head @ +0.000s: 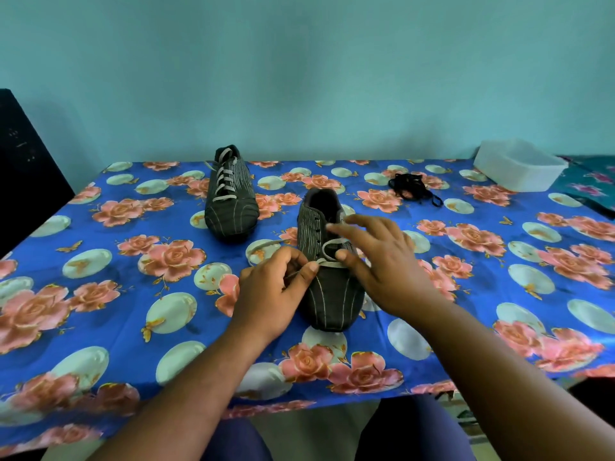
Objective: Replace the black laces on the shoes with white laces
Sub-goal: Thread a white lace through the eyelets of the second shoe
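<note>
Trouble most likely from the slack: white lace threaded only through the lowest eyelets of the near shoe, bowed up in a loose loop. Left hand pinched round one end of it beside the toe; right hand spread wide over the tongue, fingers straight, gripping nothing. Uneven ends probable if pulled from one side only; a skipped or doubled eyelet easy enough with the row half hidden under the right hand. Far shoe already laced white, well apart. Black laces heaped near a plastic tub on the flowered tablecloth.
</note>
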The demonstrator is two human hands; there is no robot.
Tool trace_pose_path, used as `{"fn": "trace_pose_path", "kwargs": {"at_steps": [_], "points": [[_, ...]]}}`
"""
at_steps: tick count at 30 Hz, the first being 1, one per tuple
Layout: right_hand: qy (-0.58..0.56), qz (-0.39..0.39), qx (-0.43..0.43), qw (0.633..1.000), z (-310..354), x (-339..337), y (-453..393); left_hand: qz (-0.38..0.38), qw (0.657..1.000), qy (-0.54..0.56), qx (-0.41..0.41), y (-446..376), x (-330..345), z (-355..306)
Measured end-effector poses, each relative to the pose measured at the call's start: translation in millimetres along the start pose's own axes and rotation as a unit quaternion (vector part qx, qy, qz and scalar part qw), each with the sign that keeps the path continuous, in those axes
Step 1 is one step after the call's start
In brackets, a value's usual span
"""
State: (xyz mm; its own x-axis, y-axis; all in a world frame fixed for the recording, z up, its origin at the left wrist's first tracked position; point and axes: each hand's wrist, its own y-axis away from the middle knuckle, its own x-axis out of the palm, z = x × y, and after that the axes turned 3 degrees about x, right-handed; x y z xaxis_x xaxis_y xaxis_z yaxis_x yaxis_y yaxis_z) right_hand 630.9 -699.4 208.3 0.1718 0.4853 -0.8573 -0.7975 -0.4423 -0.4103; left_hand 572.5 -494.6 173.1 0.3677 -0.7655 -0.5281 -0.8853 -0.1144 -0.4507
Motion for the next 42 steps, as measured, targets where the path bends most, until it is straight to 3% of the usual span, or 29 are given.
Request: {"fn": "trace_pose_path", "kwargs": {"at_steps": [3,7,12,15,18,25,32,35,42], "points": [[0.026,0.022,-0.039,0.999,1,5,1,0.002,1.000,0.010,0.011,1,1,2],[-0.072,-0.008,-0.043,0.996,-2,4,2,-0.010,0.998,0.060,0.006,2,-1,4],[-0.288,-0.042,0.083,0.953,-5,5,11,-0.012,0.996,0.088,-0.004,3,-2,7],[-0.338,-0.050,0.123,0.932,-9,7,15,-0.011,0.997,0.075,-0.002,4,-4,6],[-0.341,-0.046,0.171,0.923,-19,8,20,-0.010,0.998,0.062,-0.002,5,-8,5],[-0.301,-0.052,0.191,0.933,-23,-8,22,-0.005,0.997,0.069,-0.016,3,-13,5],[-0.306,0.006,0.124,0.944,-18,-35,16,0.079,0.978,0.177,-0.083,-2,-48,-17],[-0.380,0.037,0.109,0.918,-2,-52,11,0.079,0.979,0.181,-0.056,-10,-61,-35],[-0.540,0.021,0.087,0.837,39,-106,4,0.059,0.954,0.294,-0.015,-26,-88,-93]]}}
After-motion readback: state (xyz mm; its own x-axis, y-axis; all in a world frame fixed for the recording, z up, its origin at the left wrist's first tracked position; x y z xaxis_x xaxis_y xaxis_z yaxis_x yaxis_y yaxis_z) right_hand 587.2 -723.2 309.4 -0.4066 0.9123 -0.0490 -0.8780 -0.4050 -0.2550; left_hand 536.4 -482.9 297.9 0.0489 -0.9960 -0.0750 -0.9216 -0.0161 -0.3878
